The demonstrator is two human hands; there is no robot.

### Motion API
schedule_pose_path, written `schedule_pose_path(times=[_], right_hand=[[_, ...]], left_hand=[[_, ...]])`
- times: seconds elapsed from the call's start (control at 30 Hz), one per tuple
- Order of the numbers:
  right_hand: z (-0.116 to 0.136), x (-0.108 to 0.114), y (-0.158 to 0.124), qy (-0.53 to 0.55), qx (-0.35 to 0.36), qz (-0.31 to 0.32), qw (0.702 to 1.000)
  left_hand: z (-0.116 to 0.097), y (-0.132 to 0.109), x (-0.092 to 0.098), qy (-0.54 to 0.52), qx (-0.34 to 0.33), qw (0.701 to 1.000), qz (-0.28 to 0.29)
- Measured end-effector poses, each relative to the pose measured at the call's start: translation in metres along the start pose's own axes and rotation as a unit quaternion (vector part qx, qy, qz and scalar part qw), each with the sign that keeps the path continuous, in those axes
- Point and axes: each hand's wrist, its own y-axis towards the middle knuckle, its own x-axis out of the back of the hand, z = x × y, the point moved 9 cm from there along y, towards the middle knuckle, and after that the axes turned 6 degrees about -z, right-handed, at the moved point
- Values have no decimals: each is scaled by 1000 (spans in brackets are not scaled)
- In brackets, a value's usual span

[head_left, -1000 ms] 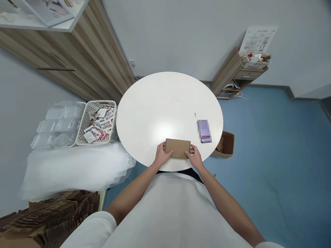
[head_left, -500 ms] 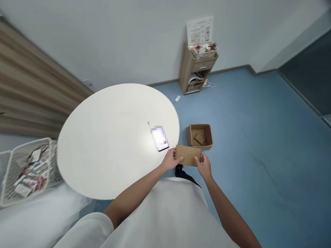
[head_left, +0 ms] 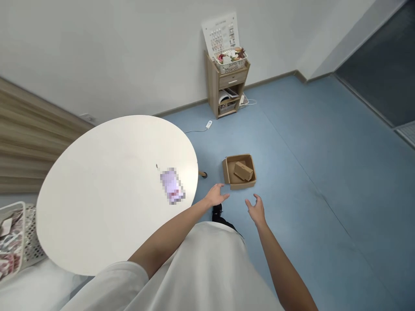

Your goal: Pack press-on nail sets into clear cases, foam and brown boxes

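Observation:
My left hand (head_left: 217, 195) is empty and open, its fingers and thumb apart, just in front of the open cardboard box (head_left: 227, 172) on the floor. To its right my right hand (head_left: 256, 208) is open too, thumb and fingers spread with nothing between them. Inside the open box lies a small closed cardboard box (head_left: 244, 170), tilted, with another piece of brown cardboard partly hidden beneath it. Neither hand touches the boxes.
A white round table (head_left: 106, 194) stands at the left with a blurred-out phone (head_left: 173, 185) near its edge. A small wooden cabinet (head_left: 214, 88) stands by the wall, and a power strip (head_left: 209, 125) lies on the floor. A white basket (head_left: 30, 233) of packets is at far left.
Both hands have let go of the small cardboard box, which has dropped into the open box on the floor. The hands are now apart and empty. The view has shifted to the right.

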Motion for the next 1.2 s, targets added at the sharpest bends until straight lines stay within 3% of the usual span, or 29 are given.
schedule_pose_path(times=[0.13, 0.33, 0.5, 0.63, 0.8, 0.93, 1.1, 1.2], right_hand=[[11, -25, -4, -3, 12, 38, 999], [107, -95, -33, 66, 146, 138, 977], [187, -179, -106, 65, 240, 264, 932], [220, -240, -178, 80, 247, 342, 903], [231, -301, -254, 80, 229, 397, 885], [236, -333, -306, 37, 237, 450, 860], [246, -365, -353, -3, 253, 526, 812], [249, -391, -372, -27, 253, 569, 782]], left_hand=[[9, -22, 27, -23, -21, 999, -7], [30, -76, 118, -91, -31, 983, -156], [86, -149, 201, -126, 19, 948, -293], [149, -220, 250, -163, 62, 910, -376], [226, -297, 286, -196, 107, 878, -423], [268, -344, 308, -219, 121, 850, -463], [294, -385, 330, -208, 151, 836, -485], [297, -402, 340, -145, 161, 853, -474]])
